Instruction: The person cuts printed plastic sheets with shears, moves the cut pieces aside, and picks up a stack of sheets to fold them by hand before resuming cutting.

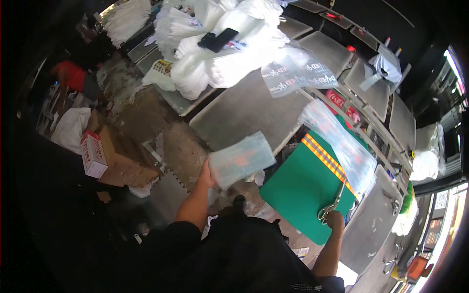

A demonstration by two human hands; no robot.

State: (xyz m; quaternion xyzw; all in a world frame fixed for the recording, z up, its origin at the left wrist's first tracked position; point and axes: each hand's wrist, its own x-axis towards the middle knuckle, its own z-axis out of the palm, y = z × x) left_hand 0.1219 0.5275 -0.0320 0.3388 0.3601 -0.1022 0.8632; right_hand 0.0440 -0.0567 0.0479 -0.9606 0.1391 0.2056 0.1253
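Head view. My left hand [205, 175] grips a clear pouch [240, 160] by one edge, held in the air beside the green mat [298, 190]. My right hand [335, 219] is closed through the scissors [334, 201], with the blades at the clear film [342, 146] lying on the mat. I judge that a clean cut needs the film flat and the blades square to its edge. The pouch shows a faint orange tint, but I cannot tell what is inside. The contents of the cardboard box [122, 156] on the floor are hidden.
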